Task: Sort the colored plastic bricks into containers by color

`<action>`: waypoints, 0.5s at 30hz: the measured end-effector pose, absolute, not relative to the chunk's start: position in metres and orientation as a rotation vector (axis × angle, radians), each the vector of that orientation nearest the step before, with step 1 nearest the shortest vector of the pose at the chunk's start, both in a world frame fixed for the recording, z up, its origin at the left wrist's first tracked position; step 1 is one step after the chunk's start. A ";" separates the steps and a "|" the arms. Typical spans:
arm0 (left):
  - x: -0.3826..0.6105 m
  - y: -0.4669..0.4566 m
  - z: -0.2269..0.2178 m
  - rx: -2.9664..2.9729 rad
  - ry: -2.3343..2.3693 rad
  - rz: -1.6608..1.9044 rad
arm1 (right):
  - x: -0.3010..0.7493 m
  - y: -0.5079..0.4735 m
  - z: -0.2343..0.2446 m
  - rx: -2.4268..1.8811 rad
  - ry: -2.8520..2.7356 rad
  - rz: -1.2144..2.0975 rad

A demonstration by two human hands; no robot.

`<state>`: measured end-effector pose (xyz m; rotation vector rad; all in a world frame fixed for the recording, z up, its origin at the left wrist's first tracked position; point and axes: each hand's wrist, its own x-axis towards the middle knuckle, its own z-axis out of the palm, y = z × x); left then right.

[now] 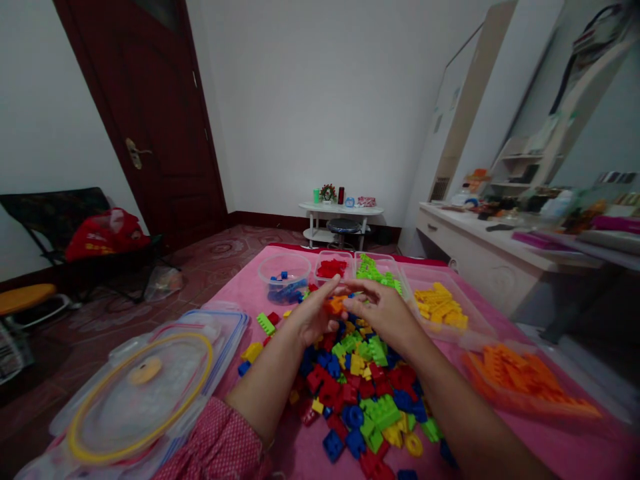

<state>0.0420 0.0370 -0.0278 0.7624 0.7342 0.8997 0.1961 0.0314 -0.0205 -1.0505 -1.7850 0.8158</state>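
Over the far part of a mixed pile of plastic building blocks (360,387), my two hands come together around orange building blocks (336,305). My left hand (316,319) is closed on the orange blocks from the left, thumb pointing up. From the right, my right hand (383,310) pinches at the same orange piece with thumb and fingers. How many blocks are in the hands I cannot tell, since the fingers cover part of them. Beneath lie red, blue, green and yellow blocks.
Beyond the pile stand a round tub of blue blocks (284,261) and boxes of red (332,268), green (379,272) and yellow blocks (441,307). A box of orange blocks (525,377) is at right. Stacked lids (145,380) lie left on the pink cloth (245,280).
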 end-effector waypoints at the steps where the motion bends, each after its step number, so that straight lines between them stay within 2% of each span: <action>1: 0.040 0.039 -0.029 0.735 0.741 0.936 | 0.194 0.037 -0.020 -1.091 -1.828 0.744; 4: 0.030 0.050 -0.031 0.689 0.828 1.162 | 0.192 0.066 -0.029 -1.307 -2.018 0.451; 8: 0.016 0.062 -0.037 0.601 0.981 1.442 | 0.191 0.107 -0.055 -1.474 -2.163 0.365; 15: 0.008 0.071 -0.051 0.571 1.005 1.510 | 0.178 0.123 -0.065 -1.684 -2.318 0.247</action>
